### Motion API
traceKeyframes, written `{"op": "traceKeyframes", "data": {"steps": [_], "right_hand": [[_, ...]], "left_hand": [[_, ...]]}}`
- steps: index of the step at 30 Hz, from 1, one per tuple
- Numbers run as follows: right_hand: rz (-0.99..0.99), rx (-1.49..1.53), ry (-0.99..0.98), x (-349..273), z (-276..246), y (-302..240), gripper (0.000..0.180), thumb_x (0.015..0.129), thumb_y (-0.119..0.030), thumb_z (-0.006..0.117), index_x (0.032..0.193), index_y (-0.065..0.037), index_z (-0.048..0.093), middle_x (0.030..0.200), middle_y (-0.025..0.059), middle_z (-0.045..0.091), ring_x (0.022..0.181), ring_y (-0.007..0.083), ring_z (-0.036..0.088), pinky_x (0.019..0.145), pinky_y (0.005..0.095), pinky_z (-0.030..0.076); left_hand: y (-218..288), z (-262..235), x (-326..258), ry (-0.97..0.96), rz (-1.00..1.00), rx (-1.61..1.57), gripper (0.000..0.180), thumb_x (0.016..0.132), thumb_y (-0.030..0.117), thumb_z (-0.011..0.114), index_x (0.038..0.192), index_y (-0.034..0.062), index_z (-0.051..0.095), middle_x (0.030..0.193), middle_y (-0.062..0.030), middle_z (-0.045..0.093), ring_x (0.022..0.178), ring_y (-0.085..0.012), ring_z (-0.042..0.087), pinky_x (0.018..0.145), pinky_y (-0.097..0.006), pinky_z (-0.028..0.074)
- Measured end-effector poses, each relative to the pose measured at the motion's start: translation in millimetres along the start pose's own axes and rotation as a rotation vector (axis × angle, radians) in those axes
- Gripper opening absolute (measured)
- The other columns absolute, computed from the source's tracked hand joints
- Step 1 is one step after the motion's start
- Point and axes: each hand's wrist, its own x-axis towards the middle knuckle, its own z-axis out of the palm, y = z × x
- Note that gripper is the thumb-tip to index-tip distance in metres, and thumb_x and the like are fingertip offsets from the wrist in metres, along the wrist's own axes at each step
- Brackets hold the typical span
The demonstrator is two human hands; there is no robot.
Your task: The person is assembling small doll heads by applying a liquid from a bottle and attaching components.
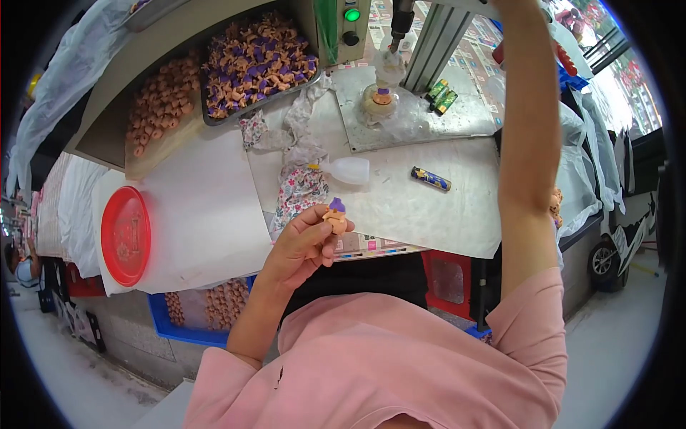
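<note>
Between the thumb and fingers of my left hand is a small figurine, peach-coloured with a purple top, held above the near table edge. My right arm stretches up past the upper edge, and its hand is out of the picture. Left of that arm stands a press with a metal post and a dark spindle ending in a translucent pad. Under the pad, a round holder carries a peach piece with a purple top.
A black tray of purple-and-peach parts stands beside a heap of peach parts. A translucent squeeze bottle, floral cloth and patterned blue tube lie centrally. Further out are green tubes, a red lid and a blue crate.
</note>
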Motion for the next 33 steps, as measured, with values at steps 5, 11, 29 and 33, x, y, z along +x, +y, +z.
{"op": "traceKeyframes", "data": {"steps": [5, 11, 29, 33], "right_hand": [[0.102, -0.711, 0.442, -116.8, 18.6, 39.1, 0.028, 0.087, -0.03, 0.062, 0.087, -0.004, 0.072, 0.062, 0.0068, 0.062, 0.055, 0.0103, 0.055, 0.057, 0.026, 0.045], [0.345, -0.668, -0.005, -219.2, 79.3, 113.2, 0.025, 0.082, -0.026, 0.068, 0.089, -0.002, 0.07, 0.077, 0.0106, 0.066, 0.065, 0.0225, 0.06, 0.065, 0.0349, 0.048], [0.7, -1.376, 0.569, -335.7, -167.1, 54.4, 0.023, 0.084, -0.011, 0.059, 0.105, -0.004, 0.066, 0.099, 0.0149, 0.066, 0.092, 0.03, 0.062, 0.085, 0.0361, 0.047], [0.727, -1.375, 0.589, -357.7, -178.9, 55.2, 0.024, 0.083, -0.009, 0.059, 0.105, -0.003, 0.066, 0.103, 0.0157, 0.066, 0.095, 0.0297, 0.063, 0.085, 0.037, 0.047]], "left_hand": [[19.2, -18.8, -17.5, 0.111, 0.172, 0.009, 0.023, 0.091, 0.006, 0.055, 0.114, 0.0023, 0.055, 0.105, -0.0149, 0.064, 0.065, -0.0069, 0.058, 0.054, -0.021, 0.055], [33.5, -20.1, -14.3, 0.192, 0.213, 0.008, 0.029, 0.092, 0.004, 0.052, 0.121, 0.0047, 0.052, 0.115, -0.0143, 0.059, 0.077, -0.0089, 0.059, 0.062, -0.02, 0.055], [22.2, 2.7, 24.9, 0.114, 0.219, 0.088, 0.032, 0.096, 0.009, 0.051, 0.127, 0.0065, 0.049, 0.112, -0.009, 0.058, 0.075, -0.0082, 0.052, 0.06, -0.017, 0.049], [21.1, 24.6, 43.6, 0.035, 0.183, 0.155, 0.033, 0.095, 0.009, 0.051, 0.128, 0.0048, 0.047, 0.112, -0.0088, 0.058, 0.071, -0.0065, 0.048, 0.057, -0.016, 0.045]]}}
